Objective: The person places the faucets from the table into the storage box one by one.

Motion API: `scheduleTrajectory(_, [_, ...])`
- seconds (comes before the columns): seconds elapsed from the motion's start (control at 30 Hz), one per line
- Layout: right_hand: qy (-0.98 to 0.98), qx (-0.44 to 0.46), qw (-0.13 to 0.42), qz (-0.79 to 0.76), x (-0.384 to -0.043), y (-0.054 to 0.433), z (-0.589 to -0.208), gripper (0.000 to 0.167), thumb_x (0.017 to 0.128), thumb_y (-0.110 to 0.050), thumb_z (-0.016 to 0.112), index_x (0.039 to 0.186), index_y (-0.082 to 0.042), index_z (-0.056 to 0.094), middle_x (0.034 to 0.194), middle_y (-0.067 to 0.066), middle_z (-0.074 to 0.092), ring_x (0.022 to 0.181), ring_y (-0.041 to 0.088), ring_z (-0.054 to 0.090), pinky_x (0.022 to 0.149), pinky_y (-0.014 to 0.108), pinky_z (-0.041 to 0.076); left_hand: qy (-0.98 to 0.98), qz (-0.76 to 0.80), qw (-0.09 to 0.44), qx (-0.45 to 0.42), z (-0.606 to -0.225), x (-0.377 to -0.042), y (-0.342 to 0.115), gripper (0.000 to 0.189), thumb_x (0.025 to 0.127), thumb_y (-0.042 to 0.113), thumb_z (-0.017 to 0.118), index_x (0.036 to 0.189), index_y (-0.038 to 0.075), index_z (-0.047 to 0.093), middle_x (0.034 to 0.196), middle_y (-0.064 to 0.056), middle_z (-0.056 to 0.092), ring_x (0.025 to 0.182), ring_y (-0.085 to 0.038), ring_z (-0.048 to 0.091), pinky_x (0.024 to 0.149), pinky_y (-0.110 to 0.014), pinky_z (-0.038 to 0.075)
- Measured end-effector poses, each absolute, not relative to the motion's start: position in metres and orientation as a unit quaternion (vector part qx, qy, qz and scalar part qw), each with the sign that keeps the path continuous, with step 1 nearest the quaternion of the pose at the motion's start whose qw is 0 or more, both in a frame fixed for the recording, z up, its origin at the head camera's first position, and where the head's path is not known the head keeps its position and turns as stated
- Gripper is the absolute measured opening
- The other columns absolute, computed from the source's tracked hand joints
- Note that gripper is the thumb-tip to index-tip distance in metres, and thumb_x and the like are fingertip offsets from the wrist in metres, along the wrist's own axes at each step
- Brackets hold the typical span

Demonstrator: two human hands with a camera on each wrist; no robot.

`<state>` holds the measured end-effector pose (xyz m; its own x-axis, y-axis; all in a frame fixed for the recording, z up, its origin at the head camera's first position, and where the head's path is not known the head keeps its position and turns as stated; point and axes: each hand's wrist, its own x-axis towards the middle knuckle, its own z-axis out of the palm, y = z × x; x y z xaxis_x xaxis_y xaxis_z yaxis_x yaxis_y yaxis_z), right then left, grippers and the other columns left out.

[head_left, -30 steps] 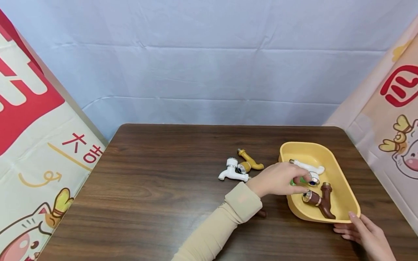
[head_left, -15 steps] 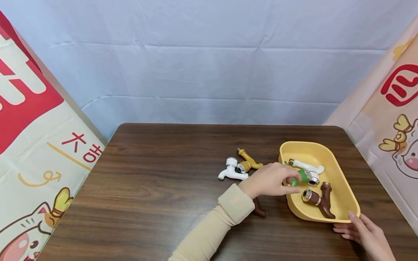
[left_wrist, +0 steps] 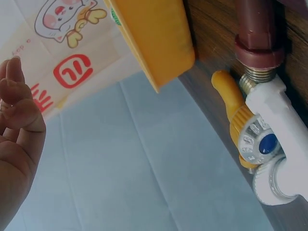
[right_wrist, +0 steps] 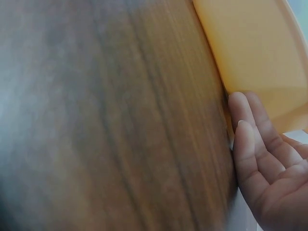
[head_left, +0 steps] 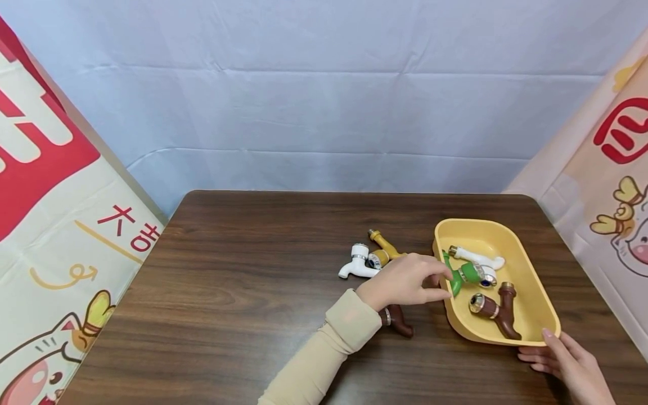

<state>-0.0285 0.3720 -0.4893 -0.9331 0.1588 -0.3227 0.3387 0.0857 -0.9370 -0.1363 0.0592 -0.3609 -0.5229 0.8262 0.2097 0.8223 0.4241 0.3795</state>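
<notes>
My left hand (head_left: 405, 281) hovers just left of the yellow plastic bin (head_left: 536, 281), thumb and fingers apart with nothing between them. Inside that bin, a green faucet (head_left: 471, 273) lies against the left wall, touching a white faucet (head_left: 478, 259); a brown faucet (head_left: 498, 312) lies nearer the front. My right hand (head_left: 577, 360) holds the bin's front right corner, thumb on the rim and fingers against the outside. In the right wrist view, those fingers (right_wrist: 248, 108) touch the bin's wall (right_wrist: 260, 53).
Left of the bin, a white faucet (head_left: 358, 263), a yellow faucet (head_left: 386, 247) and a brown faucet (head_left: 400, 323) lie close together on the wooden table (head_left: 243, 270), partly behind my left hand and sleeve. A pale cloth (head_left: 304, 112) hangs beyond the far edge.
My left hand has let go of the green faucet in the bin and drawn back left past the rim. The right hand has stayed at the corner.
</notes>
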Motion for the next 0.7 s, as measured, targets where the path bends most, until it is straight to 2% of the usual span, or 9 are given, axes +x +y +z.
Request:
scheduleTrajectory(0.27, [0.732, 0.165, 0.067, -0.658, -0.027, 0.372, -0.488, 0.014, 0.096, -0.035, 0.041, 0.103, -0.022, 0.042, 0.068, 0.004, 0.068, 0.064, 0.012, 0.066, 0.054, 0.031, 0.052, 0.843, 0.227, -0.039, 0.486, -0.366, -0.135, 0.050, 0.024, 0.084, 0.034, 0.065, 0.102, 0.018, 0.066, 0.080, 0.010, 0.054, 0.059, 0.002, 0.040, 0.056, -0.008, 0.033])
scheduleTrajectory(0.5, [0.727, 0.168, 0.067, -0.662, -0.027, 0.372, -0.489, 0.015, 0.096, -0.035, 0.042, 0.103, -0.021, 0.042, 0.068, 0.004, 0.068, 0.065, 0.013, 0.066, 0.054, 0.031, 0.052, 0.826, 0.262, -0.081, 0.492, -0.375, -0.133, 0.042, 0.026, 0.083, 0.033, 0.067, 0.102, 0.014, 0.065, 0.080, 0.006, 0.057, 0.060, 0.000, 0.041, 0.057, -0.009, 0.032])
scheduleTrajectory(0.7, [0.732, 0.173, 0.070, -0.655, -0.028, 0.372, -0.488, 0.023, 0.096, -0.036, 0.041, 0.106, -0.016, 0.039, 0.068, 0.003, 0.068, 0.065, 0.013, 0.066, 0.054, 0.031, 0.052, 0.832, 0.269, -0.087, 0.477, -0.380, -0.131, 0.033, 0.030, 0.083, 0.033, 0.067, 0.103, 0.011, 0.064, 0.084, 0.004, 0.061, 0.063, 0.000, 0.045, 0.059, -0.008, 0.033])
